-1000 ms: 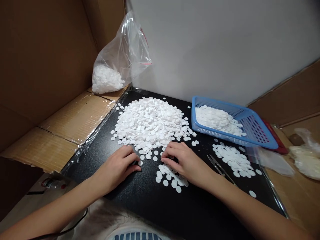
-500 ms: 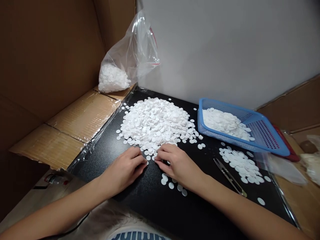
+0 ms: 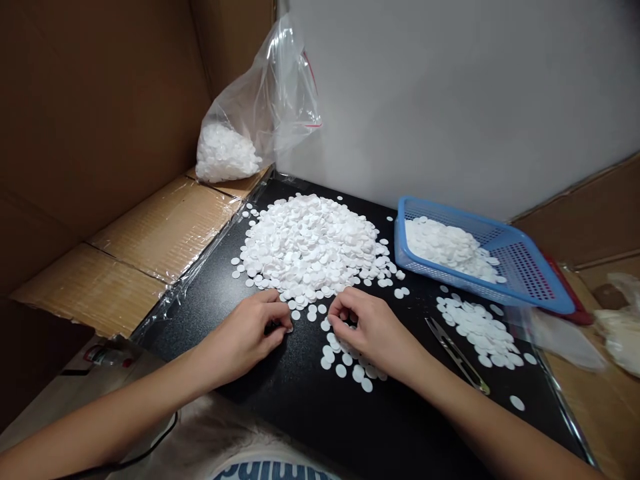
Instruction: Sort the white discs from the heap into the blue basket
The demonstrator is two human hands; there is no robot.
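Observation:
A large heap of small white round discs [image 3: 310, 240] lies on the black tabletop [image 3: 300, 400]. At the heap's near edge my left hand [image 3: 257, 327] is closed, thumb and forefinger pinching a white disc whose edge shows at the fingertips. My right hand [image 3: 373, 327] is curled with thumb and fingertips close together; whether a disc is between them I cannot make out. Under and beside it is a small group of loose discs [image 3: 357, 375], partly hidden by the palm. A few single discs [image 3: 312, 313] lie between the two hands.
A blue plastic basket [image 3: 530, 293] with white discs stands at right. Before it lie another spread of discs [image 3: 480, 330] and metal thread snips [image 3: 457, 357]. A clear bag of discs [image 3: 227, 153] sits on cardboard [image 3: 165, 227] at back left. A grey wall rises behind.
My right hand has moved right, away from my left hand, over the small group of loose discs. My left hand has shifted slightly left and still pinches a disc.

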